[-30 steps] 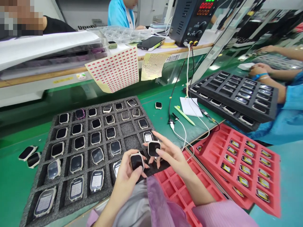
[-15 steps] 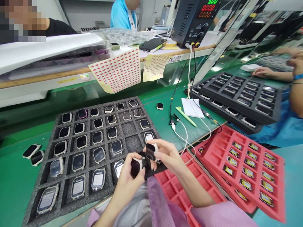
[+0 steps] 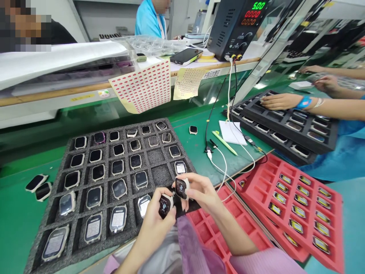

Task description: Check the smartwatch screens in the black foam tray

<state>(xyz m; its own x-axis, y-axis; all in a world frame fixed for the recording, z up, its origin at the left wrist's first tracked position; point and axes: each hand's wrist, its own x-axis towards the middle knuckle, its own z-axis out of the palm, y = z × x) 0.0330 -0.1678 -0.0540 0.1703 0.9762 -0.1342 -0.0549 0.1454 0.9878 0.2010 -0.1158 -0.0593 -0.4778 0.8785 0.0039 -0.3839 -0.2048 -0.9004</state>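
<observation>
My left hand (image 3: 155, 222) is closed on a beige smartwatch body (image 3: 164, 205) with a dark screen, held over the near right corner of a grey foam tray (image 3: 154, 156). My right hand (image 3: 199, 190) pinches a second beige smartwatch body (image 3: 181, 188) just beside it; the two watches are nearly touching. The foam tray holds several more watch bodies in square pockets, some with lit screens. Purple sleeves cover both my forearms.
Red trays (image 3: 285, 179) with small parts lie to my right, black trays (image 3: 288, 121) beyond them under a co-worker's hands (image 3: 278, 101). Charging cables (image 3: 219, 160), a green pen (image 3: 224, 142), a notepad, a loose watch (image 3: 193, 129), sticker sheets (image 3: 145, 85) and a power supply (image 3: 239, 26) stand ahead.
My right hand's fingers have curled from spread to closed round its watch. Both watches have tilted and come closer together. The co-worker's hand has reached onto the black tray.
</observation>
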